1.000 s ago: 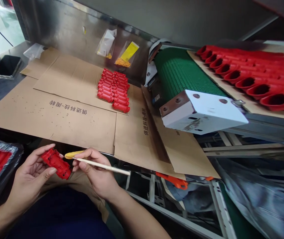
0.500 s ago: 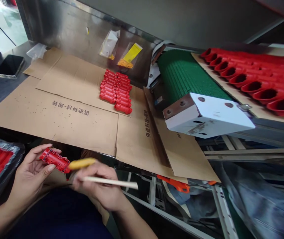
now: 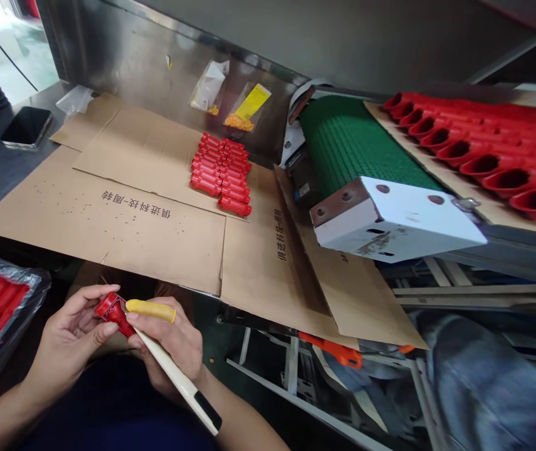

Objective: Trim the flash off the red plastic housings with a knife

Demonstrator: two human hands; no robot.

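My left hand (image 3: pixel 73 329) is closed on a small red plastic housing (image 3: pixel 116 313), pinching it between thumb and fingers in front of my body. Its surface shows ribs and cut-outs. Against its right side is my right hand (image 3: pixel 171 344), with a yellow finger cot (image 3: pixel 151 308) over one finger. That hand grips a slim tool with a cream-coloured handle (image 3: pixel 173 374) and a black band near the end. The working tip of the tool is hidden by my fingers and the housing. Similar red housings (image 3: pixel 220 166) lie in two rows on the cardboard (image 3: pixel 164 241).
A plastic-lined bin (image 3: pixel 37 294) of red parts stands at left. A phone (image 3: pixel 26 127) lies behind it. To the right are a green conveyor belt (image 3: pixel 357 144), its white bracket (image 3: pixel 399 216) and a row of larger red tubes (image 3: pixel 498 166). Orange-handled scissors (image 3: pixel 331 349) show beneath the cardboard edge.
My right hand has moved left against the red housing, and the tool handle has swung from nearly level to slanting down right. The housing has turned and shifted slightly right and down.
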